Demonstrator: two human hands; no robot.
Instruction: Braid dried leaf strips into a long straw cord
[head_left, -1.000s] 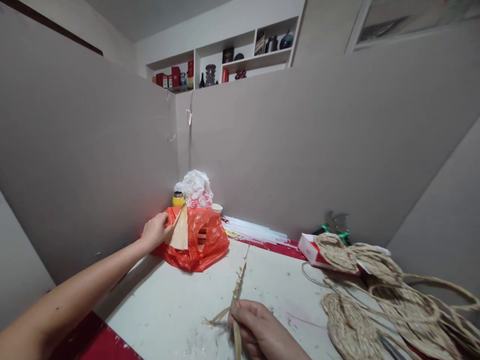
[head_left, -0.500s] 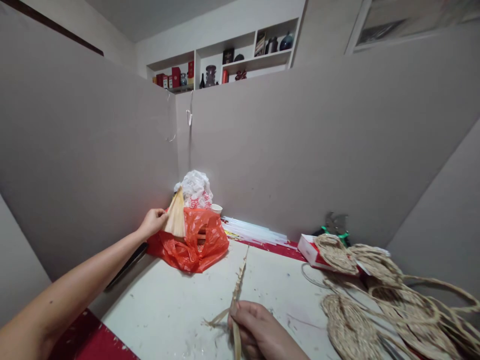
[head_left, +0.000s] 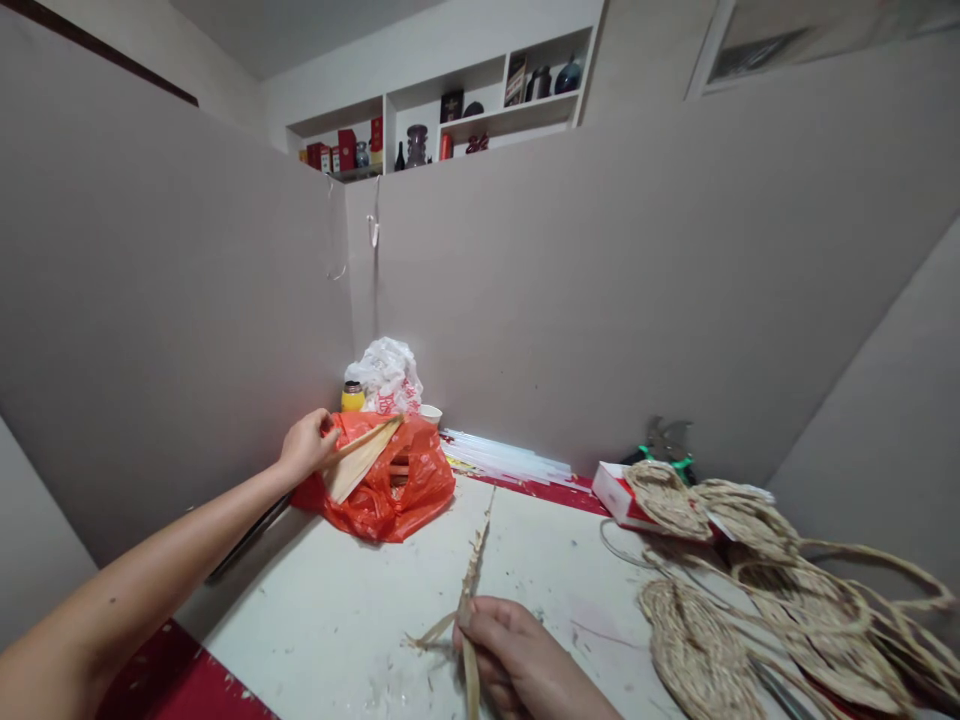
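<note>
- Husk (head_left: 360, 462): I see my left hand (head_left: 304, 450) pinching a pale leaf of it at the red bag (head_left: 390, 490), its tip lying across the bag's mouth.
- Braid (head_left: 471, 590): my right hand (head_left: 510, 660) is closed around its base, pinning it upright off the table (head_left: 337, 620).
- White bag (head_left: 386, 375) behind bears red print I cannot read.

White scuffed table (head_left: 337, 610) — red plastic bag (head_left: 390, 490), red-white box (head_left: 622, 495), woven straw pieces (head_left: 697, 650).
</note>
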